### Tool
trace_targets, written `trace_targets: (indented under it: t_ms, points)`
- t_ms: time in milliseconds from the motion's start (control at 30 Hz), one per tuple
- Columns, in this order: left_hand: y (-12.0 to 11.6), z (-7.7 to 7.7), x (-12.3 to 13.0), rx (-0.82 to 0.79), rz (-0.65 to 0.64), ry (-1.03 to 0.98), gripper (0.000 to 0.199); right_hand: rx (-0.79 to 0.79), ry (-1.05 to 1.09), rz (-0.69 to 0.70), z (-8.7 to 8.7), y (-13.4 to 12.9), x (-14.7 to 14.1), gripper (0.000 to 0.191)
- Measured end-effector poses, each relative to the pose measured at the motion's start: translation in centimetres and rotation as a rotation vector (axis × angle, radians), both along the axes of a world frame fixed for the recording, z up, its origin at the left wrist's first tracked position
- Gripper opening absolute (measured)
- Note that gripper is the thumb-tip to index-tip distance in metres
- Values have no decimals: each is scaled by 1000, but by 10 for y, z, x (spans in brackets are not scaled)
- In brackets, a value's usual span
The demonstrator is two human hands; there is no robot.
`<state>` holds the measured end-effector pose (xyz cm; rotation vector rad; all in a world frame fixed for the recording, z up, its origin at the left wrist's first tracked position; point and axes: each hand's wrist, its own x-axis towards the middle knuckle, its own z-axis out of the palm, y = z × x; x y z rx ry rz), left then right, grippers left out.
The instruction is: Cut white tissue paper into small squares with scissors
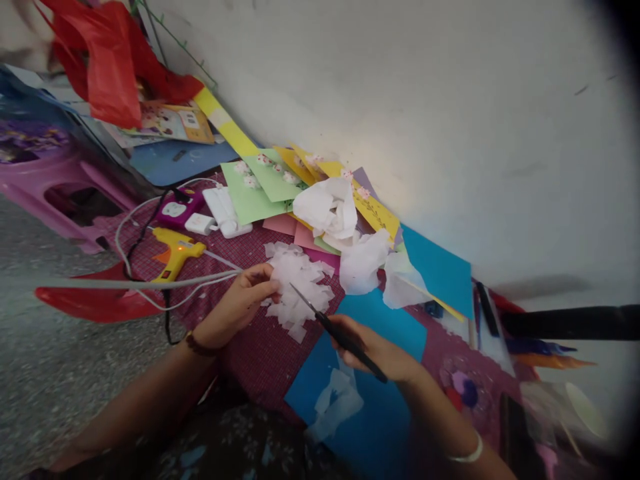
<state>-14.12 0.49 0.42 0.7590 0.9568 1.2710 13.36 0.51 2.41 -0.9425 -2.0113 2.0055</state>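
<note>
My left hand [256, 288] is closed in a pinch at the left edge of a heap of cut white tissue paper [300, 293]. Whatever its fingertips hold does not stand out against the heap. In my right hand [373, 350] is a pair of scissors [345, 341], seen edge-on, with black handles and a thin metal tip pointing up and left over the heap. Below the right hand, a loose white tissue piece [336, 403] rests on a blue sheet [380, 427]. Crumpled white tissue [363, 261] lies beyond the heap.
A yellow glue gun [177, 253] lies left of the heap among cables, near a white adapter [200, 223] and a purple box [177, 205]. Green cards [255, 193] with small flowers lean toward the wall. A pink stool [95, 193] stands at left.
</note>
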Motion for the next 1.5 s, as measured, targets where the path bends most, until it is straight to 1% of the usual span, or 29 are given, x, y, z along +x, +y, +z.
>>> trace_targets:
  t_ms: [167,300,467,667,733,833,1000,1067,1133,1167,1233,1300,1333,1400,1433,1500]
  points:
    - [5,-4,1,-45,-154,155,18,-5,-43,-49,5,2,-8,62]
    - [9,-5,2,-59,-215,211,16,30,-81,-112,5,3,-13,59]
    - [13,-3,3,-104,-194,209,19,78,-139,-176,3,5,-13,57]
    - [16,-5,4,-68,-236,252,19,42,-146,-219,-2,5,-12,56]
    - [17,-4,4,-63,-243,281,20,23,-152,-226,-3,4,-13,58]
    - [17,0,3,-48,-243,297,20,0,-163,-241,-1,4,-15,64]
    - [20,1,-3,2,-215,298,20,52,-31,-121,-1,6,-7,65]
    - [22,2,-5,21,-191,321,20,12,33,-112,-1,6,-2,65]
    - [24,7,-6,54,-132,362,17,-37,77,-112,0,5,3,65]
    - [24,10,-4,78,-98,383,18,-52,95,-110,0,4,4,65]
    - [24,18,0,131,-75,383,36,-70,130,-106,2,1,6,67]
    - [22,25,8,172,-145,315,51,-96,168,-95,2,-1,7,69]
    - [21,27,12,177,-201,275,52,-107,190,-88,1,-3,7,69]
    - [19,29,21,173,-281,220,41,-112,230,-70,-1,-5,6,70]
    - [19,29,24,168,-284,205,32,-111,248,-65,-3,-6,6,71]
    - [19,27,29,155,-217,182,17,-113,272,-75,-6,-10,8,72]
